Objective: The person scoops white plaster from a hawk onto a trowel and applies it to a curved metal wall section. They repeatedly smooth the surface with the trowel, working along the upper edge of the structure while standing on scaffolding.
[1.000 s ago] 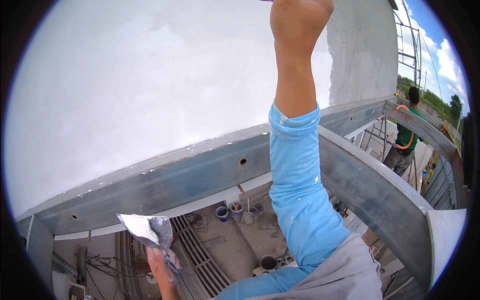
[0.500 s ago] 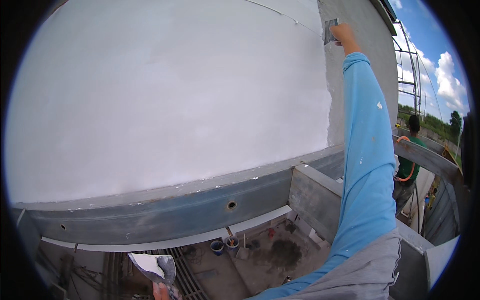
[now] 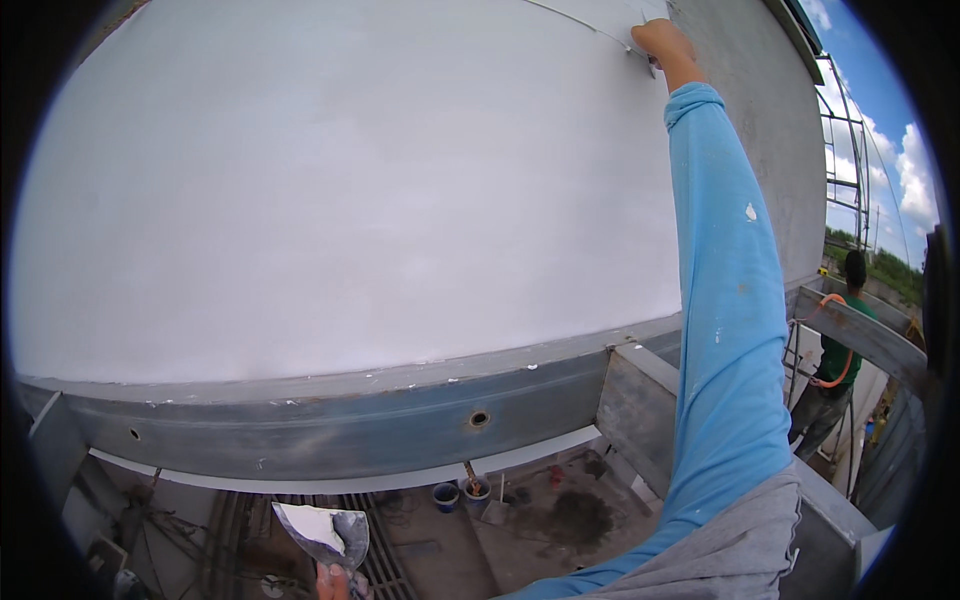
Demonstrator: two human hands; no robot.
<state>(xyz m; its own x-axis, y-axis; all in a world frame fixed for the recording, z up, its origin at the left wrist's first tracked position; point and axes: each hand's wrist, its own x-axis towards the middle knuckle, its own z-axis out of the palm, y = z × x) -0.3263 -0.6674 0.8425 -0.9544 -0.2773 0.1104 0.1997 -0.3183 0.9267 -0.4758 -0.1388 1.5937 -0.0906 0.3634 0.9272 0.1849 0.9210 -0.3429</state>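
My right hand (image 3: 664, 42) is high up, arm stretched out, its fingers closed round a putty knife (image 3: 652, 70) seen almost edge-on against the wall. White filler (image 3: 360, 220) covers most of this wall, and the bare grey strip (image 3: 755, 150) lies to the right of the hand. At the lower edge my left hand (image 3: 334, 582) grips a second, wide putty knife (image 3: 352, 535), its blade loaded with white putty (image 3: 312, 524). Only the fingers of that hand show.
A steel beam (image 3: 330, 435) runs along the foot of the wall, joined by a cross beam (image 3: 640, 400). Far below are buckets (image 3: 446, 496) and a floor (image 3: 440, 540). At right stands a person in green (image 3: 842, 350) near an orange hose (image 3: 848, 372) and scaffolding (image 3: 845, 150).
My right hand has moved left and slightly up with its putty knife, which has turned edge-on. The white coat's right edge now lies behind my sleeve. The view has shifted slightly.
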